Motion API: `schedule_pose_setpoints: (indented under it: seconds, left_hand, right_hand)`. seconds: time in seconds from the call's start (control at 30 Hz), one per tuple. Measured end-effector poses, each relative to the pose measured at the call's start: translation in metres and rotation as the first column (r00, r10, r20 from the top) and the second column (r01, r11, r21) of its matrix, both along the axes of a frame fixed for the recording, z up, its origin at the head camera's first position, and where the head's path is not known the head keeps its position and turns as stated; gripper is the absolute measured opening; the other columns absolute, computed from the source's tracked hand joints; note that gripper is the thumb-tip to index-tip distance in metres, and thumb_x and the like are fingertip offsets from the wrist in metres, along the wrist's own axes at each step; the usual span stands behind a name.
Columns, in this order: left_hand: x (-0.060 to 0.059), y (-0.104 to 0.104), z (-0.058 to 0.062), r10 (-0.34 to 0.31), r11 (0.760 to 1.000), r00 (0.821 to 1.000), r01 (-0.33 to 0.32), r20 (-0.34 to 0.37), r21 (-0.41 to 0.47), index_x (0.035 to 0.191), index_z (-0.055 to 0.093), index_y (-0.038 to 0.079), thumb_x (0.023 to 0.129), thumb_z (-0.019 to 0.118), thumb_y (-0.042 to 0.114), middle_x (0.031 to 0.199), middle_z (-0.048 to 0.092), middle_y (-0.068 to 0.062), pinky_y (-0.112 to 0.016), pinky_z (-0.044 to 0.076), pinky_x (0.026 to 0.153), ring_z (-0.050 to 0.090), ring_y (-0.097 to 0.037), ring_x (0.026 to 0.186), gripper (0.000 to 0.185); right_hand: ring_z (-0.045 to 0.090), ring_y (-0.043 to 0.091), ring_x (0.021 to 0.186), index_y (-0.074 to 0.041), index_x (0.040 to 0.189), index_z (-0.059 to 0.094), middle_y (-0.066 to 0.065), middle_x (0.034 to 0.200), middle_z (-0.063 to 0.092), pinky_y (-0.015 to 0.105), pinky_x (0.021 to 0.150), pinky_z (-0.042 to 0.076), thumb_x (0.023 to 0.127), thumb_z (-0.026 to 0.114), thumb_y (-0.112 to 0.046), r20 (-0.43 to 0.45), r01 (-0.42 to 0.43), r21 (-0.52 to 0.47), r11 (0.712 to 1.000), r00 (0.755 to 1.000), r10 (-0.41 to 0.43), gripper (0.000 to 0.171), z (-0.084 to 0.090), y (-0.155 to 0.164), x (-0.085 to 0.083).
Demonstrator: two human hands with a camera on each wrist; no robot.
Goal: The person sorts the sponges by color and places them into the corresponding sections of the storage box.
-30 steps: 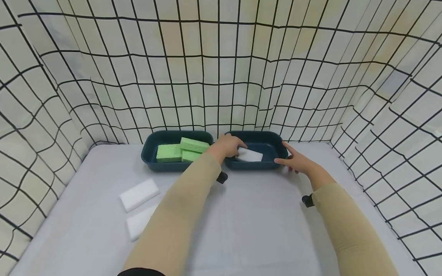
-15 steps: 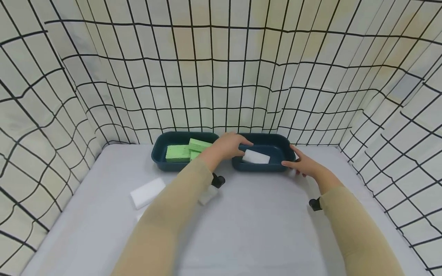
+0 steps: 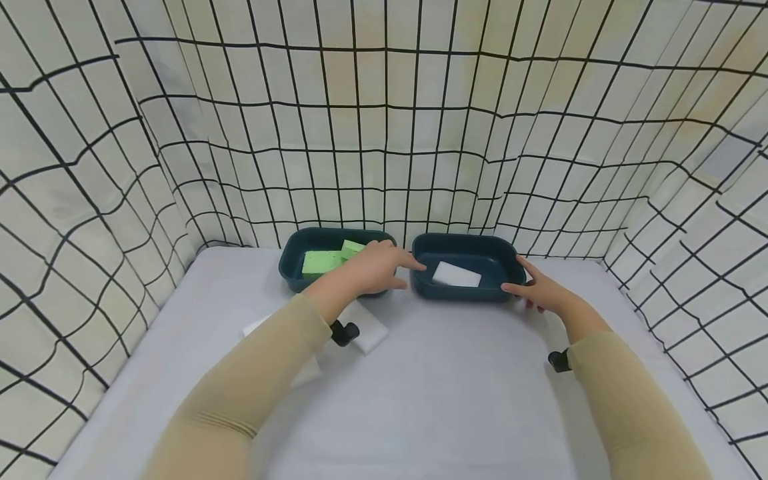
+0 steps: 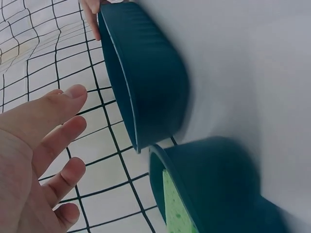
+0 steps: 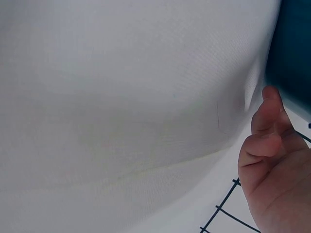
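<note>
My left hand [image 3: 375, 267] hangs over the front right part of the left dark teal bin [image 3: 292, 263], fingers spread and holding nothing. Its loosely bent fingers also show in the left wrist view. Inside that bin lie green sponges [image 3: 321, 262], partly hidden by the hand. In the right dark teal bin [image 3: 474, 247] lies one white rectangular block [image 3: 457, 275], flat on the bottom. My right hand [image 3: 543, 293] holds this bin at its right end, thumb at the front rim and a finger along the side. The right wrist view shows its bent fingers against the bin wall.
White flat pieces [image 3: 367, 328] lie on the white-covered table [image 3: 456, 400], partly hidden under my left forearm. Black wire mesh [image 3: 384, 133] backed with pale cloth rises behind the bins and along both sides.
My left hand has drawn back leftward from the right bin, leaving the white block inside it. The right hand stays at the bin's right end. The head view has shifted slightly left.
</note>
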State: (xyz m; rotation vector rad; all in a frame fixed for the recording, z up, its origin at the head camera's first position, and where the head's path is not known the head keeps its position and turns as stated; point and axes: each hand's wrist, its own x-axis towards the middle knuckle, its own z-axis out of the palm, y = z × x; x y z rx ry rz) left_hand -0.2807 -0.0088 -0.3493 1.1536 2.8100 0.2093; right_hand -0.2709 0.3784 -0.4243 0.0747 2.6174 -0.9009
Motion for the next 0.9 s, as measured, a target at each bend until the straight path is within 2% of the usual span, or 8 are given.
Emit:
schedule_pose_setpoints:
  seconds: [0.1,0.23,0.33,0.4,0.6,0.73,0.9]
  left_hand:
    - [0.008,-0.014,-0.001,-0.017,1.000,1.000,0.017,0.002,0.014,0.138,0.060,0.036,0.091,0.074,0.030,0.139,0.058,0.011,-0.037,0.040,0.097,0.050,-0.019,0.115,0.049]
    - [0.016,-0.036,-0.006,-0.041,0.999,0.999,0.041,-0.011,0.012,0.136,0.062,0.033,0.090,0.075,0.027,0.135,0.061,0.011,-0.039,0.040,0.105,0.050,-0.022,0.125,0.047]
    - [0.024,-0.053,-0.008,-0.040,0.999,0.999,0.040,-0.006,0.000,0.135,0.063,0.034,0.090,0.075,0.027,0.135,0.061,0.011,-0.041,0.039,0.106,0.051,-0.023,0.124,0.047]
    - [0.029,-0.064,-0.009,-0.029,1.000,1.000,0.029,0.007,0.002,0.135,0.063,0.033,0.089,0.076,0.027,0.135,0.061,0.011,-0.044,0.039,0.106,0.051,-0.025,0.123,0.047]
    - [0.041,-0.093,-0.012,0.028,0.999,0.999,-0.028,0.017,0.023,0.132,0.065,0.034,0.087,0.077,0.025,0.132,0.063,0.012,-0.043,0.043,0.096,0.053,-0.024,0.114,0.048]
    - [0.046,-0.104,-0.016,0.025,0.999,1.000,-0.025,0.014,0.038,0.132,0.066,0.031,0.086,0.079,0.024,0.130,0.064,0.009,-0.046,0.043,0.097,0.054,-0.024,0.113,0.048]
    - [0.047,-0.107,-0.030,0.029,0.999,0.996,-0.032,0.086,0.027,0.135,0.064,0.027,0.086,0.079,0.025,0.136,0.061,0.006,-0.048,0.041,0.104,0.053,-0.026,0.123,0.052]
  right_hand:
    - [0.055,0.024,0.078,-0.025,0.159,-0.012,0.014,0.102,0.064,0.033,0.062,0.043,0.092,0.061,-0.058,0.006,0.007,-0.010,1.000,1.000,-0.007,0.105,0.000,0.000,0.003]
    - [0.055,0.024,0.079,-0.024,0.159,-0.012,0.015,0.103,0.064,0.033,0.062,0.044,0.092,0.062,-0.059,0.005,0.008,-0.019,1.000,1.000,-0.008,0.105,0.001,0.002,0.004]
    - [0.055,0.024,0.079,-0.024,0.159,-0.011,0.016,0.104,0.064,0.033,0.062,0.044,0.091,0.062,-0.060,0.002,0.007,-0.019,1.000,1.000,-0.007,0.107,0.001,0.002,0.004]
    - [0.055,0.024,0.079,-0.024,0.159,-0.011,0.016,0.104,0.064,0.033,0.062,0.044,0.090,0.062,-0.061,0.003,0.006,-0.019,1.000,1.000,-0.006,0.107,0.002,0.002,0.005]
    - [0.055,0.024,0.080,-0.023,0.159,-0.012,0.016,0.103,0.063,0.033,0.063,0.045,0.088,0.063,-0.063,0.005,-0.005,-0.027,1.000,1.000,0.005,0.110,0.004,0.003,0.004]
    - [0.055,0.024,0.080,-0.024,0.159,-0.012,0.016,0.104,0.063,0.033,0.064,0.045,0.089,0.062,-0.062,-0.002,-0.013,-0.026,1.000,1.000,0.013,0.109,0.004,0.001,0.004]
    - [0.056,0.025,0.081,-0.026,0.159,-0.012,0.017,0.107,0.064,0.033,0.063,0.044,0.091,0.062,-0.061,-0.001,-0.005,-0.030,1.000,1.000,0.005,0.106,0.003,-0.001,0.003]
